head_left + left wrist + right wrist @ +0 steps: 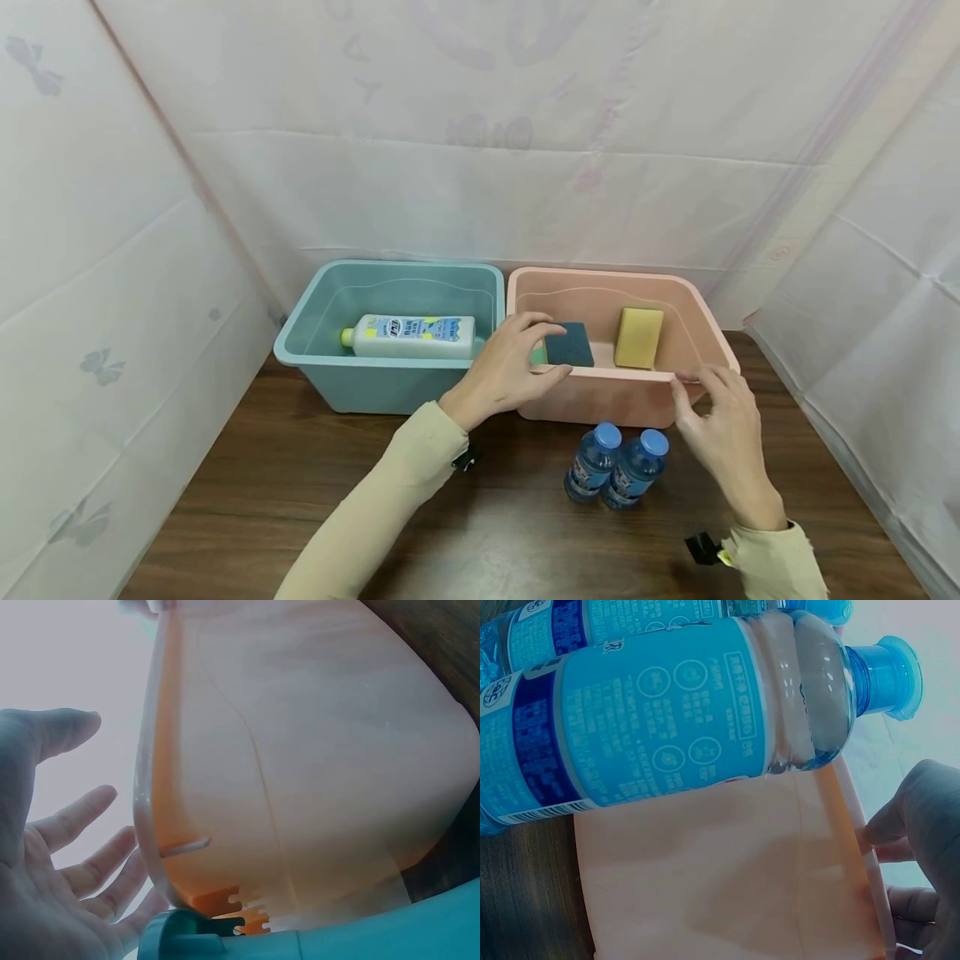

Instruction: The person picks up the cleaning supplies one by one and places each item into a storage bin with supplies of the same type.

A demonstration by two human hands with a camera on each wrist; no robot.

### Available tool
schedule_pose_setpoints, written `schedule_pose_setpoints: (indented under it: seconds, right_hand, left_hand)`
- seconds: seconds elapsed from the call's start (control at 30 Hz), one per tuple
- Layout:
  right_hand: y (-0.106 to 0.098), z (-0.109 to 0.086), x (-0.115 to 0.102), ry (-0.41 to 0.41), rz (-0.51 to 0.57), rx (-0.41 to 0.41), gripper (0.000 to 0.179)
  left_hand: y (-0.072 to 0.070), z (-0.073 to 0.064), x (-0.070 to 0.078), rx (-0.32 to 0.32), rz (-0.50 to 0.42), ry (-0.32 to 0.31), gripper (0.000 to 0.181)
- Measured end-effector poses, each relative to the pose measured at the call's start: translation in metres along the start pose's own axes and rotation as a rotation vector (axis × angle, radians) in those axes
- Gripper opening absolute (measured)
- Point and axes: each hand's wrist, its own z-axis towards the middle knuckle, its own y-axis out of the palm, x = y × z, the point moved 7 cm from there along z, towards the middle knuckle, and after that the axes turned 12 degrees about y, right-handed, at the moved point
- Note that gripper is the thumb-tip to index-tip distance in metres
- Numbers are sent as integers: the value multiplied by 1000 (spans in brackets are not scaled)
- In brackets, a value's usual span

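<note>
A pink plastic bin (600, 400) stands on the table, with my hands at either end of its front rim. My right hand (722, 429) pinches that rim near the right corner, thumb outside and fingers over the inner side. Above the front left corner hovers my left hand (506, 367), fingers spread and a gap between thumb and fingertips; the left wrist view shows it apart from the rim. Inside the bin are a yellow sponge (639, 337) and a sponge with a dark top (568, 344), beside a green piece (538, 356) partly hidden by my left hand.
A blue-green bin (382, 387) adjoins on the left, holding a white bottle (412, 336) with a yellow cap, lying on its side. Two small blue-capped bottles (592, 467) (660, 720) stand upright before the pink bin. White sheeting (450, 192) surrounds the wooden table (262, 483).
</note>
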Motion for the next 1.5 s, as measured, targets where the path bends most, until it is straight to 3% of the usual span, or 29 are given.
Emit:
schedule_pose_setpoints:
  seconds: [0.37,0.6,0.73,0.97,1.23,1.5]
  right_hand:
    - [-4,-1,1,0,0,12,13]
    - [-5,-1,1,-4,4,13,12]
    - [-5,-2,1,-5,9,15,12]
    - [-6,-2,0,-13,8,22,11]
    - [-4,-3,1,-14,4,21,13]
    - [-6,-2,1,-17,-2,16,13]
  left_hand:
    - [-8,-26,8,123,17,59,44]
    - [-7,-41,2,204,-27,24,44]
    - [-8,-48,2,247,-27,39,44]
    - [-14,-59,0,313,98,58,40]
    - [-24,-70,-8,329,235,68,38]
    - [-42,-87,-21,353,296,62,38]
